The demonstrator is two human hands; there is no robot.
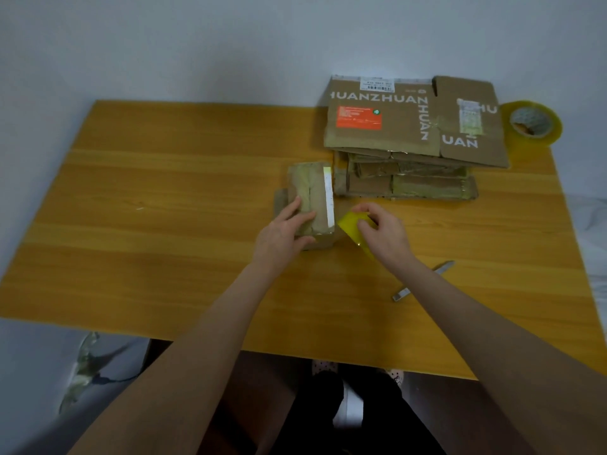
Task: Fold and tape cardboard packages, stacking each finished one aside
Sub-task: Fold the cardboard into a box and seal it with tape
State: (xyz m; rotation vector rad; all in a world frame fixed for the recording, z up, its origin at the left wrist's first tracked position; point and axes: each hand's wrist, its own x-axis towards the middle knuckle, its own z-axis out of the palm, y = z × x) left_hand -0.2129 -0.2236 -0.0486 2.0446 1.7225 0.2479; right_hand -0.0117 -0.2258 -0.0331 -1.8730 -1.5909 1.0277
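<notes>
Desk (164,208): wood grain, seen from above; you are at its near edge.
Package (312,188): small folded cardboard block, just right of the desk's middle, long side running from the near edge toward the far edge. Its top is glossy with tape already on it. A white strip (328,198) runs along its right top edge.
Left hand (282,231): your fingers lie flat and close together on the near half of the package top, pressing it down. The thumb reaches across the near end of the package.
Right hand (384,231): your thumb and fingertips pinch a tape strip. The hand sits just right of the package, above the desk surface.
Tape strip (351,224): yellow, short, held slanted. Its left end is just beside the package's near right corner; whether they touch, you cannot tell.
Stack (404,182): taped cardboard pieces piled toward the far right corner, just beyond and to the right of the package.
Flat box (394,119): large flattened carton with white lettering and an orange label, lying on top of the stack.
Tape roll (532,123): yellowish, at the far right corner, beside the flat box.
Grey tool (444,267): slim, lies near the right edge, partly hidden under your right forearm.
</notes>
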